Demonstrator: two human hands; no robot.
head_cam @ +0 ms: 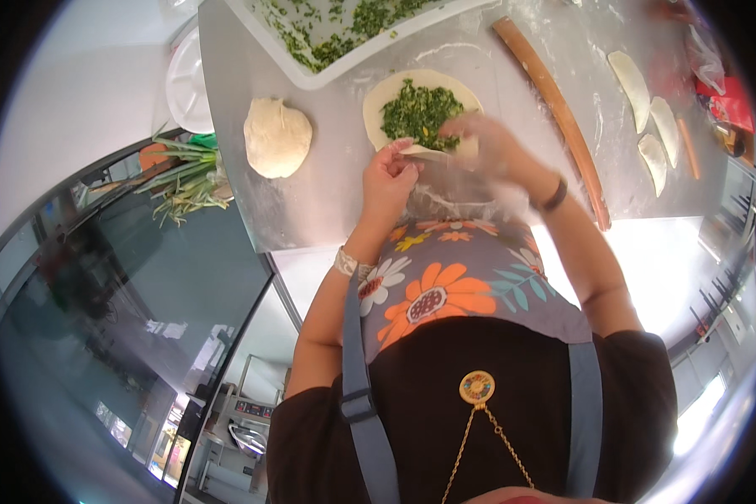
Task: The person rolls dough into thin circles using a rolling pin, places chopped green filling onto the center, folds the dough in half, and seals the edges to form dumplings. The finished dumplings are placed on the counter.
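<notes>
A round of rolled dough (pixel 375 112) lies flat on the metal table, with chopped green filling (pixel 419 107) heaped over its middle. My left hand (pixel 392 176) pinches the near edge of the dough round between thumb and fingers, lifting it a little. My right hand (pixel 494 148) is blurred at the near right side of the round, its fingers over the edge of the filling; whether it grips the dough cannot be made out. A lump of dough (pixel 278 138) rests to the left of the round.
A white tray (pixel 309 80) of green filling stands beyond the round. To the right lie a long wooden rolling pin (pixel 557 116), several folded half-moon dough pieces (pixel 631 88) and a short thin stick (pixel 689 148). Spring onions (pixel 192 179) and white plates (pixel 192 85) are at the left.
</notes>
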